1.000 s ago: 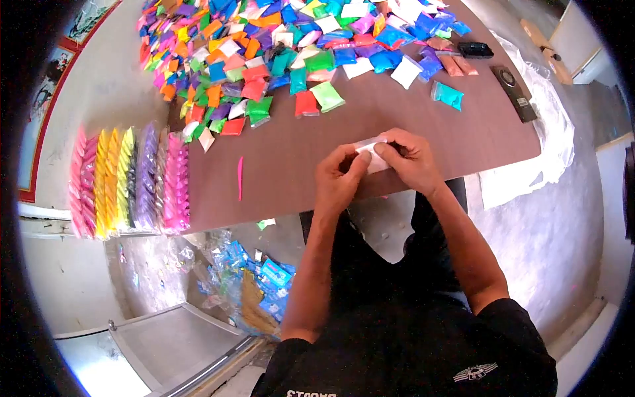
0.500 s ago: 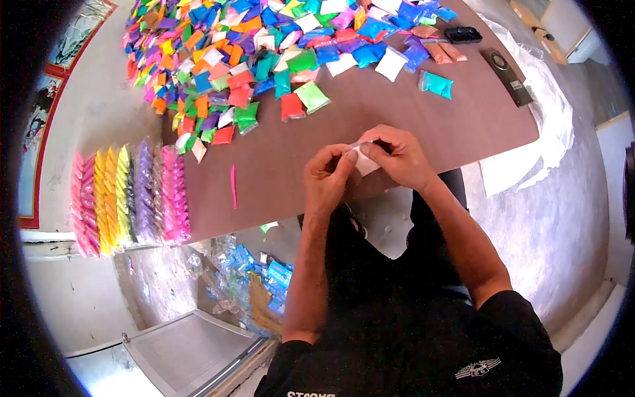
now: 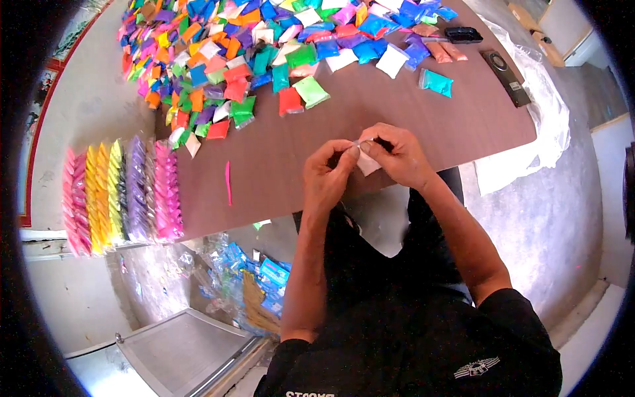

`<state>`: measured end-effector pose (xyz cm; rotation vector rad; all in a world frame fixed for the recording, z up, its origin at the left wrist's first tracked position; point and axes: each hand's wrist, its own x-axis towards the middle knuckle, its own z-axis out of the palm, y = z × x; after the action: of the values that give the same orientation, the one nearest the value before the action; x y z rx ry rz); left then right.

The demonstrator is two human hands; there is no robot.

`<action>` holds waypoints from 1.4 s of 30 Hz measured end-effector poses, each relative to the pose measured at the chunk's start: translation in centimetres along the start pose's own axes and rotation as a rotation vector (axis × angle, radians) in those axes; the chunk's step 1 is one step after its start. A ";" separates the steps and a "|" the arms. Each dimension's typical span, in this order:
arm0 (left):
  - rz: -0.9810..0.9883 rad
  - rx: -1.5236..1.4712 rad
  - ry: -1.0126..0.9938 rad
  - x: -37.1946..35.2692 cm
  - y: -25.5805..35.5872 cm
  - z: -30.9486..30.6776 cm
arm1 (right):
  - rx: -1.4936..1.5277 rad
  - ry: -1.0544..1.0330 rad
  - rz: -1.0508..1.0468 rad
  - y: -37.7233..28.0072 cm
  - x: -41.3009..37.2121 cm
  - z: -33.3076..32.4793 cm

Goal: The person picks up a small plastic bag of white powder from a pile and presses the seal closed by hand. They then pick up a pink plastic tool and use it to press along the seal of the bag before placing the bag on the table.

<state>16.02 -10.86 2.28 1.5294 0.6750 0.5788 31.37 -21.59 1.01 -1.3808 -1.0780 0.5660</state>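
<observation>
Between my two hands is a small white packet (image 3: 368, 165), held above the table's front edge. My left hand (image 3: 329, 169) pinches its top left edge with thumb and forefinger. On the other side, my right hand (image 3: 399, 155) grips the top right edge the same way, close to my left fingertips. The packet's lower part hangs below the thumbs; its upper edge is partly hidden by my fingers. A pink modelling tool (image 3: 229, 183) lies on the brown table (image 3: 264, 165) to the left of my hands.
Many colourful packets (image 3: 307, 56) cover the table's far side. Rows of bagged packets (image 3: 136, 192) stand at the left edge. A black tray (image 3: 463, 34) and a dark device with a round dial (image 3: 506, 76) lie at the right. Plastic wrappers (image 3: 254, 278) litter the floor below.
My fingers shift slightly at the packet's top edge, and both hands keep their grip. The view has moved a little, so the table's things appear slightly further left.
</observation>
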 end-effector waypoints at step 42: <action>0.118 0.104 0.187 -0.9 0.9 -0.6 | -0.089 0.055 0.094 0.2 0.4 0.9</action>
<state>15.04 -11.04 3.30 1.6326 0.7708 0.7939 30.83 -20.81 0.82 -1.5230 -1.0083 0.5505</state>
